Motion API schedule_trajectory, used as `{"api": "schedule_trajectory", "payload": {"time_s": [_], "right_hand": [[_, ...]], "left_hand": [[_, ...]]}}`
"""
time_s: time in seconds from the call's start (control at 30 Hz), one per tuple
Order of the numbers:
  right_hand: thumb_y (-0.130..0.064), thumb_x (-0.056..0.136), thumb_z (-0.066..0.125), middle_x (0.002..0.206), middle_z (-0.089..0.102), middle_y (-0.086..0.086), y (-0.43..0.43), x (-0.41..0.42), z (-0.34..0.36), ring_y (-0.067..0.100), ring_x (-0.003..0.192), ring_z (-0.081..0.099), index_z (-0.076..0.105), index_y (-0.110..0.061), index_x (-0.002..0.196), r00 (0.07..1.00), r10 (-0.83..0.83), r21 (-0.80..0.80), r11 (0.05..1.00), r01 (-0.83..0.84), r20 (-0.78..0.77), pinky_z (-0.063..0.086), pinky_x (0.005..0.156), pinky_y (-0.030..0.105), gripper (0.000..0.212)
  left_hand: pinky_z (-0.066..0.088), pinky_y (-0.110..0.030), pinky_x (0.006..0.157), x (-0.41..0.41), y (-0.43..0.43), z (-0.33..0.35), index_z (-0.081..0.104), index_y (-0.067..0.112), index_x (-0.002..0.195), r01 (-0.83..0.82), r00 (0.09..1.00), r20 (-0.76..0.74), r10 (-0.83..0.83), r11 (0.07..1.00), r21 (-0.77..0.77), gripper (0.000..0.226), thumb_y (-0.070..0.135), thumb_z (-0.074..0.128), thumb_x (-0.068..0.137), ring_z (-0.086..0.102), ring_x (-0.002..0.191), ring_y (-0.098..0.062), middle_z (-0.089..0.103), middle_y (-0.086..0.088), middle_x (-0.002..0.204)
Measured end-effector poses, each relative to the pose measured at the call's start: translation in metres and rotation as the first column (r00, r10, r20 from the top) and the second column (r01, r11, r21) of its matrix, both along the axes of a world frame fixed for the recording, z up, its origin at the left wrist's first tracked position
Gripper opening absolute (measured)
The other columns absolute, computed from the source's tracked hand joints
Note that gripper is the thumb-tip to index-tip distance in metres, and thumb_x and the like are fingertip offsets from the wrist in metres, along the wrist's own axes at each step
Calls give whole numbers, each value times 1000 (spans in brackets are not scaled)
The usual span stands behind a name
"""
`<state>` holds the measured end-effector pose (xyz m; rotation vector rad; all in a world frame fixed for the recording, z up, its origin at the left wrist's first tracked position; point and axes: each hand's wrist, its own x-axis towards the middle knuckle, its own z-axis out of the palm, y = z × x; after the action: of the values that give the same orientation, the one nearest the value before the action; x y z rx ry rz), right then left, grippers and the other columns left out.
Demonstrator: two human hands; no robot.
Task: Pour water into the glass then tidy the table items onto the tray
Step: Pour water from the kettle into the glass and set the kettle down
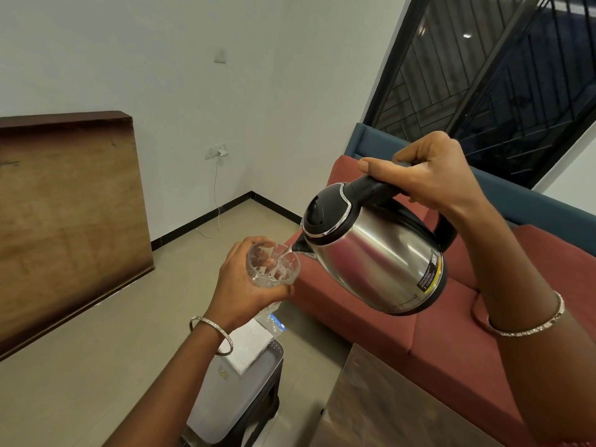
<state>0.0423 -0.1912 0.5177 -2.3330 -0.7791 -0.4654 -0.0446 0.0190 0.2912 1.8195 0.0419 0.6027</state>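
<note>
We hold the glass (273,265) raised in the air and tilted toward the kettle (374,253) so its spout meets the rim and water runs in. Our left hand (245,285) wraps the glass from below; our right hand (429,175) clenches the kettle's black handle.

A home living room: red sofa (403,321), tiled floor (96,366), barred window (500,75).

Indoor light even, moderately bright; window (503,75) dark. Streaked glare on the steel kettle (380,262). Shadows faint and soft. Wide-angle bending towards edges; wall (145,59) lines lean. Slight softness throughout.
</note>
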Motion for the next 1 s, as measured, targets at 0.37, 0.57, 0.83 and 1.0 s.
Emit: {"api": "schedule_trajectory", "payload": {"time_s": [0.37, 0.57, 0.83, 1.0], "right_hand": [[-63, 73, 73, 37, 45, -5, 1, -2, -5, 11, 41, 41, 63, -36, 42, 1000, 12, 0, 1000, -12, -12, 36, 48, 28, 42], [-61, 74, 73, 36, 47, -11, 3, -6, -5, 6, 39, 44, 62, -38, 41, 1000, 25, 2, 1000, -25, -9, 35, 48, 25, 42], [-62, 75, 73, 36, 48, -10, 3, -8, -2, 5, 38, 45, 62, -36, 42, 999, 49, 12, 999, -49, -7, 35, 48, 25, 43], [-63, 75, 72, 37, 49, -10, 3, -7, -3, 6, 38, 45, 63, -38, 42, 999, 45, 9, 999, -45, -1, 35, 48, 26, 42]], "left_hand": [[48, -4, 72, -1, 1, 2, 55, 33, 116, 9, 1000, 30, -8, 1000, -22, 76, 41, 85, 46, 60, 97, 3, 60, 7, 109], [48, -3, 73, -2, 1, 3, 57, 32, 116, 6, 999, 38, -6, 1000, -24, 76, 42, 84, 46, 61, 95, 3, 60, 7, 109], [46, -1, 71, -2, 2, 3, 55, 32, 117, 4, 1000, 21, -4, 1000, -17, 77, 45, 84, 47, 57, 98, 9, 59, 9, 111], [46, -1, 71, -3, 2, 2, 54, 34, 117, 5, 1000, 16, -4, 1000, -17, 77, 45, 84, 47, 57, 98, 9, 59, 10, 110]]}}
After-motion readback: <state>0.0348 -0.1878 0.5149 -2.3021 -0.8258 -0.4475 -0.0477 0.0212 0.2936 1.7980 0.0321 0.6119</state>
